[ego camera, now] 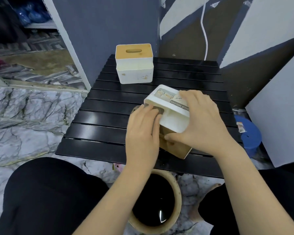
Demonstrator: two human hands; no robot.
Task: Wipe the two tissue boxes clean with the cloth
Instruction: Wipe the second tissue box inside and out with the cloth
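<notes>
Head view: near tissue box [172, 116] tipped on its side on the black slatted table [98, 116], both hands on it.
Left hand [143, 129] presses the grey cloth [157, 110] with flat fingers against the box's left face; right hand [200, 121] lies over the top and right, fingers curled round it, thumb on the wooden lid end facing the person; long axis runs away toward upper left; second tissue box [134, 64] stands upright at the far edge, well apart, likely next; right hand probably steadies while the left wipes.
</notes>
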